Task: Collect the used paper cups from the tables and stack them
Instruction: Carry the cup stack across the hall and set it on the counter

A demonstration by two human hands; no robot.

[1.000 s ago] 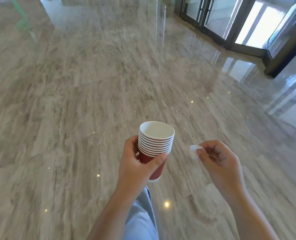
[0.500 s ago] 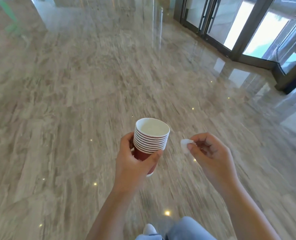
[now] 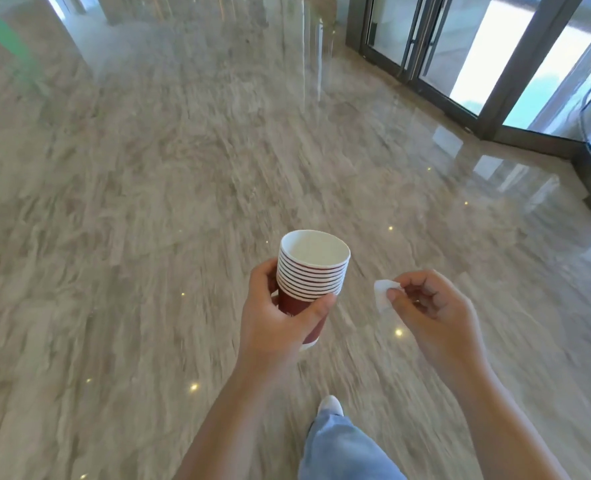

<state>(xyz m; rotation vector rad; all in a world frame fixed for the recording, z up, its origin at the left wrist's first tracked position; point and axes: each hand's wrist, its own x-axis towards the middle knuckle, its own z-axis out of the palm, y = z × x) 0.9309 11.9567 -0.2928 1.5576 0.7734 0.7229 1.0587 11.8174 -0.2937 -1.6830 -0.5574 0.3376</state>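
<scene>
A stack of several red paper cups (image 3: 311,271) with white rims and a white inside is held upright in front of me. My left hand (image 3: 276,327) wraps around the lower red part of the stack, thumb on the right side. To the right, my right hand (image 3: 429,310) pinches a small white scrap of paper (image 3: 381,295) between thumb and fingers, a short gap away from the cups. The top cup looks empty.
A glossy beige marble floor (image 3: 183,168) spreads in all directions, with small light reflections. Glass doors in dark metal frames (image 3: 488,81) stand at the upper right. My leg in light blue trousers and a white shoe (image 3: 330,407) show at the bottom.
The floor has slid past beneath me and the glass doors have come nearer on the right. My leg has swung forward. Both hands keep their hold and their spacing.
</scene>
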